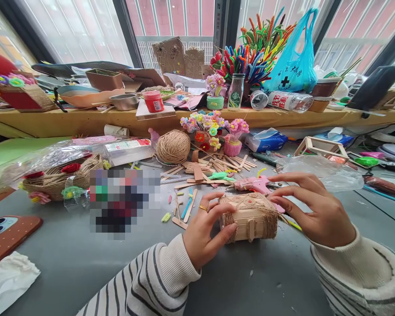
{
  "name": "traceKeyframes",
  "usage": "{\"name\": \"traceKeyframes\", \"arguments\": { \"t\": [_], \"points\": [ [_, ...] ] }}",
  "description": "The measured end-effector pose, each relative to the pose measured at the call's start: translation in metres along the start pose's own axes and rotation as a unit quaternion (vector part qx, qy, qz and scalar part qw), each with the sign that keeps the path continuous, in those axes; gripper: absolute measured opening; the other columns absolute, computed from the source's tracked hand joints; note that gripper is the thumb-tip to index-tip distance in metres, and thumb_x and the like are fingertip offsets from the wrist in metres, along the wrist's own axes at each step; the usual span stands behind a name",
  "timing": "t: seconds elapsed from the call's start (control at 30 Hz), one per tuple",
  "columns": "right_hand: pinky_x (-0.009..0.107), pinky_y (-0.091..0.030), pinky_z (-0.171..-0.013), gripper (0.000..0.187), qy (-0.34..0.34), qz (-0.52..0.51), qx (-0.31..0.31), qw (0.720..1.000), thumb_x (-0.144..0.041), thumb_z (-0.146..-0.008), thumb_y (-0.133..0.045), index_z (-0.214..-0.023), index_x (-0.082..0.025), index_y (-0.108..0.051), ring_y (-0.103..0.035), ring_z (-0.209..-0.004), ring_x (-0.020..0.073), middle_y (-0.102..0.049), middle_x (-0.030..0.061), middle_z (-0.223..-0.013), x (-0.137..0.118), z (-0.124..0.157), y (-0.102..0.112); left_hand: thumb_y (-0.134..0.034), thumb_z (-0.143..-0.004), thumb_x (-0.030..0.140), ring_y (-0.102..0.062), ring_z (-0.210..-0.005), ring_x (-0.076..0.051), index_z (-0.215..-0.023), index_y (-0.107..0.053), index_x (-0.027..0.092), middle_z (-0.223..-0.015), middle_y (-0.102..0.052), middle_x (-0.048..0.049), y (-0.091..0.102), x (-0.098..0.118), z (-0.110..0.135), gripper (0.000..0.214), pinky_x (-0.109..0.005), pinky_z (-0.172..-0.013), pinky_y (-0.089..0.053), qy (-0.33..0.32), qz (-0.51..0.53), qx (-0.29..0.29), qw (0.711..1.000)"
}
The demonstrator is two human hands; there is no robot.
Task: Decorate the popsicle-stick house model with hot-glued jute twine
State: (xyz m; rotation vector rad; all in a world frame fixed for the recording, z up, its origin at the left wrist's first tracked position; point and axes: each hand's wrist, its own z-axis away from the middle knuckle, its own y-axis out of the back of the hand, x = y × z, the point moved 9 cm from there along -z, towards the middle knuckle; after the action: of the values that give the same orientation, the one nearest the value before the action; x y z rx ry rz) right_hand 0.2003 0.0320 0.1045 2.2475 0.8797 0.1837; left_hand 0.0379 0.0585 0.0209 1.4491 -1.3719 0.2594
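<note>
A small box of wooden sticks wrapped in jute twine rests on the grey table in front of me. My left hand, with a gold ring, grips its left end, thumb below and fingers curled on top. My right hand is at the box's right side, its fingers bent and pinched at the twine on the upper right corner. A pink hot-glue gun lies just behind the box.
Loose wooden sticks, a ball of twine, pipe-cleaner flowers in pots and a twine basket in plastic wrap crowd the table. A phone in a brown case lies at left. The windowsill shelf holds bottles, pipe cleaners and a blue bag.
</note>
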Motion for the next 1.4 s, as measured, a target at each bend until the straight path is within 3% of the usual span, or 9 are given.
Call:
{"name": "traceKeyframes", "arguments": {
  "t": [0.13,0.27,0.37,0.47,0.57,0.97,1.23,1.4],
  "points": [
    [0.027,-0.048,-0.073,0.009,-0.005,-0.031,-0.032,0.999,-0.023,-0.085,-0.055,-0.080,-0.020,-0.062,-0.061,-0.078,0.0144,-0.066,0.0037,-0.080,0.009,-0.018,-0.001,-0.050,-0.087,0.031,-0.044,-0.119,-0.024,-0.108,-0.052,0.024,-0.127,-0.038,-0.0102,0.000,0.002,0.000,0.022,-0.044,-0.099,-0.040,-0.005,0.004,0.003,1.000],
    [0.023,-0.040,-0.047,0.034,-0.009,-0.012,-0.111,0.994,-0.037,-0.089,-0.045,-0.060,-0.019,-0.053,-0.050,-0.049,0.0103,-0.054,-0.0011,-0.052,0.013,-0.037,-0.012,-0.050,-0.086,0.030,-0.039,-0.124,-0.024,-0.108,-0.053,0.024,-0.126,-0.041,-0.0105,0.001,0.004,-0.001,0.023,-0.044,-0.101,-0.038,-0.010,-0.007,0.004,1.000],
    [0.024,-0.041,-0.052,0.030,-0.021,-0.024,-0.209,0.977,-0.030,-0.089,-0.041,-0.068,-0.018,-0.059,-0.053,-0.056,0.0119,-0.059,0.0021,-0.061,0.014,-0.040,-0.029,-0.050,-0.087,0.030,-0.037,-0.125,-0.024,-0.108,-0.053,0.024,-0.124,-0.043,-0.0102,0.002,0.006,-0.001,0.022,-0.042,-0.102,-0.037,-0.016,-0.009,0.008,1.000],
    [0.025,-0.042,-0.060,0.019,-0.015,-0.054,-0.243,0.968,-0.026,-0.085,-0.047,-0.077,-0.019,-0.062,-0.056,-0.067,0.0138,-0.063,0.0040,-0.074,0.008,-0.035,-0.035,-0.050,-0.087,0.030,-0.038,-0.124,-0.023,-0.107,-0.053,0.024,-0.124,-0.043,-0.0100,0.002,0.006,-0.001,0.022,-0.041,-0.102,-0.037,-0.017,-0.003,0.012,1.000],
    [0.025,-0.040,-0.059,0.014,0.008,-0.060,-0.275,0.960,-0.021,-0.081,-0.051,-0.071,-0.020,-0.060,-0.054,-0.066,0.0134,-0.061,0.0025,-0.072,-0.001,-0.025,-0.040,-0.051,-0.086,0.029,-0.038,-0.124,-0.023,-0.107,-0.053,0.025,-0.123,-0.043,-0.0097,0.002,0.006,-0.001,0.021,-0.041,-0.102,-0.037,-0.019,0.000,0.014,1.000],
    [0.022,-0.037,-0.053,0.014,0.029,-0.026,-0.260,0.965,-0.012,-0.076,-0.050,-0.068,-0.020,-0.058,-0.052,-0.059,0.0111,-0.060,0.0009,-0.067,-0.005,-0.020,-0.041,-0.051,-0.086,0.029,-0.038,-0.124,-0.024,-0.108,-0.053,0.024,-0.125,-0.044,-0.0102,0.002,0.006,-0.002,0.022,-0.042,-0.102,-0.037,-0.013,-0.002,0.011,1.000],
    [0.024,-0.042,-0.059,0.015,0.028,-0.026,-0.239,0.970,-0.010,-0.078,-0.047,-0.075,-0.020,-0.057,-0.057,-0.071,0.0135,-0.062,0.0029,-0.079,-0.002,-0.016,-0.038,-0.050,-0.087,0.029,-0.039,-0.124,-0.022,-0.107,-0.053,0.024,-0.124,-0.042,-0.0099,0.001,0.005,-0.002,0.021,-0.041,-0.102,-0.038,-0.010,-0.006,0.009,1.000],
    [0.027,-0.046,-0.069,0.017,0.048,-0.030,-0.167,0.984,-0.014,-0.085,-0.044,-0.083,-0.020,-0.061,-0.059,-0.078,0.0152,-0.062,0.0042,-0.078,-0.007,-0.007,-0.027,-0.050,-0.087,0.027,-0.039,-0.124,-0.022,-0.107,-0.052,0.024,-0.124,-0.042,-0.0095,0.001,0.006,-0.001,0.021,-0.039,-0.101,-0.038,-0.020,-0.008,0.010,1.000]
  ]
}}
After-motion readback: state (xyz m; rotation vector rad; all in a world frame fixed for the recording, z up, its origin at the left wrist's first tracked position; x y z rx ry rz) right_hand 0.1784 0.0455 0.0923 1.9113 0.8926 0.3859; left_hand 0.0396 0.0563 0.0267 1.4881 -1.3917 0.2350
